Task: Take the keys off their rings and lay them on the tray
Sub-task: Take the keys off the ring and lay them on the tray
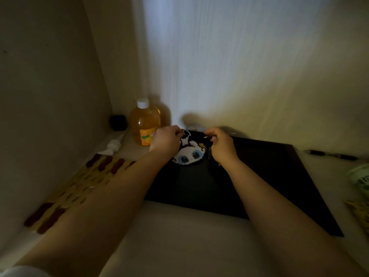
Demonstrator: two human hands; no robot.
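Observation:
A black tray (269,176) lies on the table in front of me. Both hands work above its far edge. My left hand (166,141) pinches the metal ring (186,133) at the top of a white and black bead charm (188,154) with blue eyes. My right hand (221,145) curls round a small metal key (207,136) beside the charm. Another key (209,154) seems to hang below the right hand, dim against the tray. The light is low and the fingertips are partly hidden.
An orange drink bottle (144,124) with a white cap stands behind my left hand. A white tube (111,146) and a woven mat (79,184) lie to the left. At the right are a pen (329,154) and a green cup (361,178). Walls close in behind and left.

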